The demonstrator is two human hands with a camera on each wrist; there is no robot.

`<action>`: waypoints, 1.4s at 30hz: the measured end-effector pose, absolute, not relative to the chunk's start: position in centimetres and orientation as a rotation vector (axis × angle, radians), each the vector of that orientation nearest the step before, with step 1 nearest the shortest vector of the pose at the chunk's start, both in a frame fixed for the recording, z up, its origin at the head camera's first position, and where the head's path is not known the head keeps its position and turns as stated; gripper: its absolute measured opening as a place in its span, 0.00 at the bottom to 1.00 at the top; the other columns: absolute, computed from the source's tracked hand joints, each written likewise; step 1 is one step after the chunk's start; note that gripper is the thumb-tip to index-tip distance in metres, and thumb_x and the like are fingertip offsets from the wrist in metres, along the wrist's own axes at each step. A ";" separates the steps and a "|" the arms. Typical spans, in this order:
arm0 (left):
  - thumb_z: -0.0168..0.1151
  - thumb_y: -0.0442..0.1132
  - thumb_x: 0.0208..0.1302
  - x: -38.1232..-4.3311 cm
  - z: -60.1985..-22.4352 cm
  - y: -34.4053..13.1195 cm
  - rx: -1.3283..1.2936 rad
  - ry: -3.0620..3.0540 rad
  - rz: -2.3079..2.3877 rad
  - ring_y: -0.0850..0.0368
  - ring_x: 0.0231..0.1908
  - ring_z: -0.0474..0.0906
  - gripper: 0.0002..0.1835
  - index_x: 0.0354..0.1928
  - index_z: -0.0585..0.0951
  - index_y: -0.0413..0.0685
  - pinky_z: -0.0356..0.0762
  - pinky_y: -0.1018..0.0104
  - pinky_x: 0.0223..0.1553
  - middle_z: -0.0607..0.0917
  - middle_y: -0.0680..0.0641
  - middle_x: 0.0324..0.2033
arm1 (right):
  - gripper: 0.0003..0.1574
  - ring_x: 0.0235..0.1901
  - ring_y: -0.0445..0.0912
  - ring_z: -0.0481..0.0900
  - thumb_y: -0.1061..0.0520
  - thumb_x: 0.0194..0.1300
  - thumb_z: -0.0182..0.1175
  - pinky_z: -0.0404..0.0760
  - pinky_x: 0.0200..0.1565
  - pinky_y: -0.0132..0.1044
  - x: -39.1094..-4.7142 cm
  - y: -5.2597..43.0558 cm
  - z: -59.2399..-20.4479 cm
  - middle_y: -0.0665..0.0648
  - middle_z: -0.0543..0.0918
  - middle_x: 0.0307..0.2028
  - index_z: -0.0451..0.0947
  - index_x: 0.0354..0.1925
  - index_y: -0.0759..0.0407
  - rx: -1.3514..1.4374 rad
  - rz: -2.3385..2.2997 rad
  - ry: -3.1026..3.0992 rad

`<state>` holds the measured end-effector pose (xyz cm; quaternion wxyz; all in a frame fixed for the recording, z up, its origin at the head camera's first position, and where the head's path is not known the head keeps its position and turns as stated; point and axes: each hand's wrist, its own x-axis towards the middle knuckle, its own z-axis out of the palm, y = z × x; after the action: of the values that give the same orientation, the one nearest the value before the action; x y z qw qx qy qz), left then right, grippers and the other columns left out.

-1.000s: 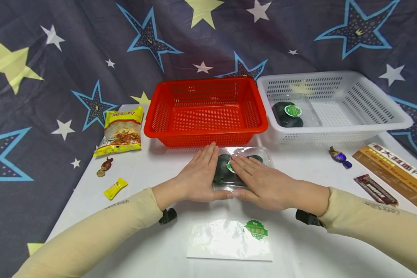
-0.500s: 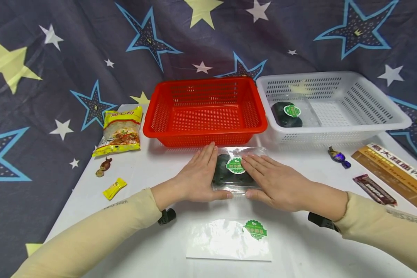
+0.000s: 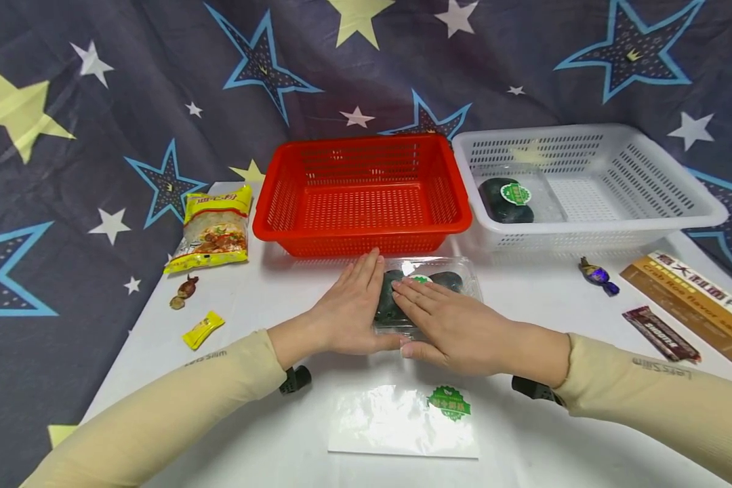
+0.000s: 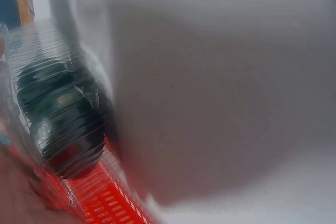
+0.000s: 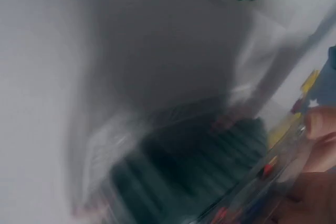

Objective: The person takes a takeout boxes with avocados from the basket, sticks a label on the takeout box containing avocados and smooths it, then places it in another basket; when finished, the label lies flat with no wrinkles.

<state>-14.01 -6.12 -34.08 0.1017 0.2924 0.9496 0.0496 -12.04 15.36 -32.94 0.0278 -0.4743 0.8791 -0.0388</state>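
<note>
A clear plastic clamshell box [image 3: 472, 276] holds dark green rounded fruit [image 3: 390, 305] and lies on the white table in front of the red basket. My left hand [image 3: 344, 312] rests along the box's left side with its fingers straight. Flat across the lid lies my right hand [image 3: 460, 329], its straight fingers covering most of a round green-and-white sticker [image 3: 421, 278]. Both thumb tips are close together at the front edge. In the left wrist view the fruit [image 4: 65, 124] shows through the ribbed plastic; the right wrist view is blurred.
A red basket [image 3: 362, 240] and a white basket [image 3: 598, 230] with another fruit box [image 3: 515, 196] stand behind. Nearer lies a white sheet [image 3: 390, 427] with a green sticker [image 3: 449, 402]. A yellow food bag [image 3: 213, 230], candies [image 3: 203, 330] and a long brown box [image 3: 695, 305] flank the sides.
My right hand slid right, uncovering the sticker on the lid, then moved back left over it. My left hand and the box stayed in place.
</note>
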 end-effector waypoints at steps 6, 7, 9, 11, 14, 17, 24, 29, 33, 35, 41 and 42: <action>0.49 0.77 0.52 -14.0 -33.9 -6.2 0.858 2.792 0.149 0.45 0.73 0.30 0.65 0.73 0.37 0.34 0.36 0.52 0.70 0.34 0.37 0.73 | 0.48 0.73 0.52 0.45 0.31 0.72 0.34 0.50 0.69 0.50 -11.9 14.8 -32.6 0.60 0.50 0.73 0.51 0.72 0.66 -1.369 -0.262 2.634; 0.49 0.77 0.52 -14.0 -33.9 -6.2 0.859 2.791 0.151 0.45 0.73 0.30 0.65 0.73 0.37 0.34 0.36 0.52 0.70 0.34 0.37 0.73 | 0.48 0.73 0.51 0.44 0.31 0.72 0.34 0.50 0.69 0.49 -11.9 14.9 -32.6 0.58 0.49 0.74 0.51 0.72 0.65 -1.345 -0.289 2.619; 0.48 0.78 0.52 -14.0 -33.8 -6.2 0.862 2.791 0.152 0.44 0.73 0.30 0.65 0.73 0.37 0.34 0.36 0.51 0.70 0.34 0.36 0.73 | 0.46 0.73 0.50 0.42 0.32 0.72 0.34 0.49 0.70 0.49 -11.9 15.0 -32.5 0.55 0.48 0.74 0.49 0.73 0.62 -1.312 -0.345 2.585; 0.46 0.79 0.51 -13.9 -33.9 -6.3 0.864 2.789 0.154 0.44 0.72 0.30 0.66 0.73 0.37 0.33 0.37 0.51 0.70 0.34 0.37 0.73 | 0.45 0.73 0.48 0.41 0.32 0.73 0.34 0.49 0.70 0.48 -12.0 15.2 -32.5 0.53 0.47 0.74 0.47 0.74 0.59 -1.295 -0.386 2.555; 0.45 0.81 0.50 -13.9 -33.9 -6.2 0.875 2.794 0.151 0.45 0.73 0.30 0.67 0.73 0.38 0.33 0.37 0.51 0.70 0.34 0.37 0.73 | 0.44 0.73 0.49 0.42 0.34 0.73 0.35 0.50 0.69 0.48 -12.0 15.4 -32.6 0.54 0.46 0.74 0.46 0.74 0.59 -1.306 -0.401 2.558; 0.44 0.81 0.50 -13.9 -33.9 -6.1 0.886 2.805 0.142 0.47 0.73 0.30 0.66 0.73 0.39 0.33 0.37 0.52 0.70 0.35 0.37 0.73 | 0.45 0.73 0.50 0.44 0.34 0.73 0.35 0.50 0.69 0.50 -12.1 15.5 -32.7 0.58 0.47 0.74 0.46 0.74 0.63 -1.346 -0.350 2.601; 0.49 0.78 0.50 -14.0 -33.9 -6.2 0.875 2.821 0.179 0.44 0.73 0.35 0.66 0.73 0.39 0.33 0.39 0.53 0.71 0.38 0.36 0.73 | 0.48 0.72 0.53 0.48 0.32 0.72 0.37 0.50 0.69 0.50 -13.4 15.7 -33.1 0.61 0.51 0.73 0.50 0.72 0.66 -1.372 -0.219 2.707; 0.50 0.78 0.50 -13.9 -33.9 -6.2 0.872 2.819 0.184 0.43 0.73 0.36 0.66 0.73 0.39 0.33 0.39 0.53 0.71 0.38 0.36 0.73 | 0.48 0.72 0.54 0.49 0.32 0.71 0.40 0.51 0.69 0.50 -13.6 16.1 -33.3 0.63 0.53 0.72 0.51 0.72 0.65 -1.346 -0.196 2.762; 0.49 0.78 0.51 -13.9 -33.9 -6.1 0.866 2.812 0.164 0.44 0.73 0.35 0.66 0.73 0.39 0.33 0.38 0.53 0.71 0.37 0.36 0.73 | 0.47 0.71 0.56 0.50 0.33 0.71 0.40 0.52 0.69 0.50 -13.3 16.2 -33.6 0.62 0.56 0.71 0.54 0.71 0.66 -1.438 -0.134 2.777; 0.48 0.79 0.51 -13.9 -33.8 -6.0 0.860 2.808 0.147 0.44 0.73 0.34 0.66 0.73 0.39 0.33 0.38 0.53 0.70 0.37 0.36 0.73 | 0.47 0.71 0.56 0.50 0.32 0.72 0.38 0.52 0.69 0.50 -13.1 16.1 -33.7 0.62 0.56 0.71 0.55 0.71 0.67 -1.486 -0.106 2.767; 0.47 0.80 0.50 -13.8 -33.7 -6.0 0.847 2.800 0.126 0.44 0.73 0.32 0.66 0.73 0.38 0.34 0.37 0.52 0.70 0.35 0.36 0.73 | 0.45 0.72 0.52 0.47 0.34 0.73 0.37 0.51 0.69 0.48 -12.5 15.9 -33.4 0.59 0.52 0.73 0.52 0.72 0.64 -1.493 -0.154 2.695; 0.47 0.80 0.50 -13.8 -33.8 -6.0 0.847 2.798 0.130 0.44 0.73 0.32 0.67 0.73 0.38 0.34 0.36 0.52 0.70 0.35 0.36 0.73 | 0.45 0.72 0.51 0.47 0.34 0.73 0.37 0.51 0.69 0.48 -12.5 15.9 -33.3 0.58 0.51 0.73 0.52 0.72 0.64 -1.478 -0.177 2.677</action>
<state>-13.80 -5.99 -33.76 0.1075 0.2877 0.9507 0.0441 -12.46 15.91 -33.33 0.0392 -0.4823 0.8732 -0.0578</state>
